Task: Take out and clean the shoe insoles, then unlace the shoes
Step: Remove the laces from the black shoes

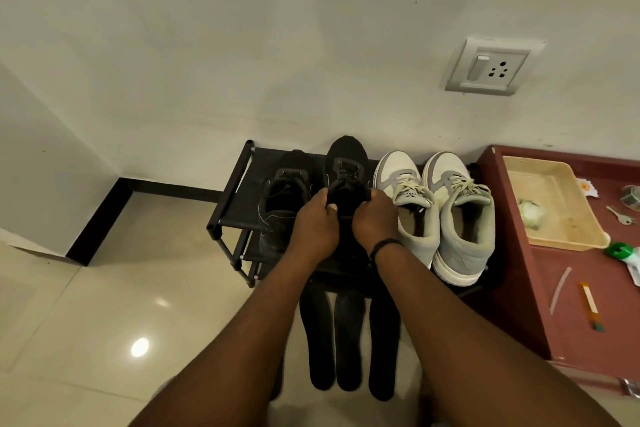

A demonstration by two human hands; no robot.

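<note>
1. Glossy pale floor tiles (86, 305) met a white wall, and a low black shoe rack (232, 215) stood against it, with a dark red cabinet (519, 253) just beside the rack on the right.
2. On the rack's top shelf sat two black shoes and a pair of grey-and-white sneakers (446, 211), toes to the wall, so their openings faced the person.
3. Both hands worked the right black shoe (344, 170): the left hand (317, 225) gripped its collar with curled fingers, and the right hand (375, 218) curled round the opposite edge, probably to spread the mouth or steady the shoe for unlacing.
4. Its neighbour, the left black shoe (280, 198), sat untouched.
5. Three dark insoles (346, 340) lay side by side on the floor in front of the rack, between the forearms, seemingly set aside within reach; whether they were clean could not be told.
6. A cream plastic tray (554, 236) on the cabinet held a small whitish lump (531, 213), unidentifiable; keys (620, 213) and a green-capped bottle (623, 253) lay outside it.
</note>
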